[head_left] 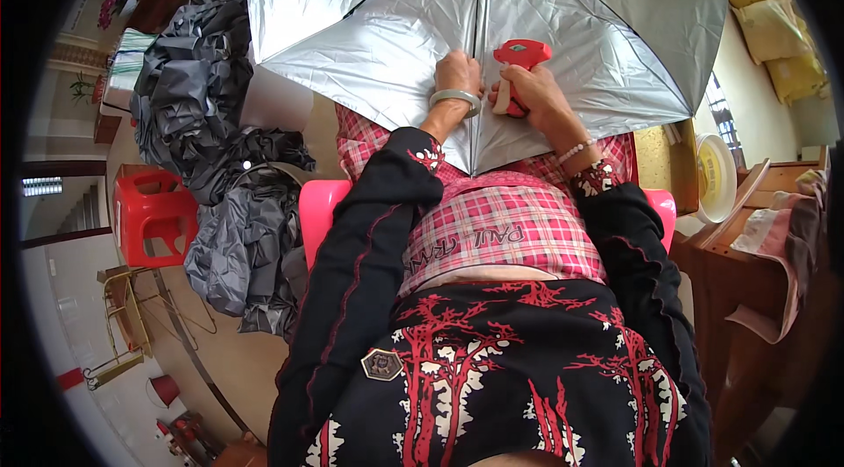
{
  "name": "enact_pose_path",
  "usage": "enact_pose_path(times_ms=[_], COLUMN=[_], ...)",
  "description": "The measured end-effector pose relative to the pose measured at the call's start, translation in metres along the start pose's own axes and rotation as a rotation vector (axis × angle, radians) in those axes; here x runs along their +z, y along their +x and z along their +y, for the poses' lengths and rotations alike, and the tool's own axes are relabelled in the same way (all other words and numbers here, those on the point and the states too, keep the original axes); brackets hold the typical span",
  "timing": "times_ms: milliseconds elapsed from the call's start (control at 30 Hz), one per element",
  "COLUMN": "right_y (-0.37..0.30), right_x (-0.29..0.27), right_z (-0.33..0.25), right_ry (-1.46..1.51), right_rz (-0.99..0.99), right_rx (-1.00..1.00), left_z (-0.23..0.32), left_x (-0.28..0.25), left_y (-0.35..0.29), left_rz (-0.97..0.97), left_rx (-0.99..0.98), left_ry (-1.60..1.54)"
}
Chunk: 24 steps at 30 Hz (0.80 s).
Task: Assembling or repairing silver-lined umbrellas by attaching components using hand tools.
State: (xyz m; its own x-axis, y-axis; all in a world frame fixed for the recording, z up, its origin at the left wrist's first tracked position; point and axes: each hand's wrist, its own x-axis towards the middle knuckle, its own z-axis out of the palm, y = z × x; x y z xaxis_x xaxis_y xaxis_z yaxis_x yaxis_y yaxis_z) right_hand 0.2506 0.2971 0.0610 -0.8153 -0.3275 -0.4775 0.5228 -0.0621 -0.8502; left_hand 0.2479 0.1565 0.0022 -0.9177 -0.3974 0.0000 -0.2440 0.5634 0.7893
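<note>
A silver-lined umbrella canopy [607, 36] with dark ribs lies spread over my lap, its inner side facing up. My left hand [457, 76] is closed on it beside the middle rib [481, 10], a pale bangle on the wrist; the fingertips are partly hidden. Just right of that rib, my right hand [538, 89] is wrapped round a red pistol-shaped hand tool [525, 51] with a pale trigger-like lever. The tool is held over the silver lining, a short gap from my left hand. Whether its tip touches the cloth I cannot tell.
Crumpled dark grey fabric [198, 89] is heaped at my left, beside a red plastic stool [156, 216]. At my right stand a white round tub [716, 177] and wooden furniture [743, 282] with cloth draped over it. Yellow bags [778, 27] lie at the far right.
</note>
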Motion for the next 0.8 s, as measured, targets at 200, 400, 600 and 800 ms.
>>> enact_pose_path(times_ms=[200,400,600,800], right_y=[-0.001,-0.024,-0.022,-0.018], right_x=[0.012,0.019,-0.004,-0.013], right_z=[0.011,0.007,0.008,0.014], right_ry=[-0.112,0.177,0.443,0.478], right_rz=[0.067,-0.051,-0.242,-0.381], right_rx=[-0.004,0.096,0.173,0.157], left_z=[0.02,0.015,0.014,0.011], left_x=[-0.023,-0.025,-0.027,-0.031], left_y=[-0.021,-0.02,-0.017,-0.014], left_rz=[-0.183,-0.199,-0.227,-0.307], left_rx=[-0.249,-0.264,-0.253,-0.241], left_ry=[-0.331,-0.278,-0.359,-0.397])
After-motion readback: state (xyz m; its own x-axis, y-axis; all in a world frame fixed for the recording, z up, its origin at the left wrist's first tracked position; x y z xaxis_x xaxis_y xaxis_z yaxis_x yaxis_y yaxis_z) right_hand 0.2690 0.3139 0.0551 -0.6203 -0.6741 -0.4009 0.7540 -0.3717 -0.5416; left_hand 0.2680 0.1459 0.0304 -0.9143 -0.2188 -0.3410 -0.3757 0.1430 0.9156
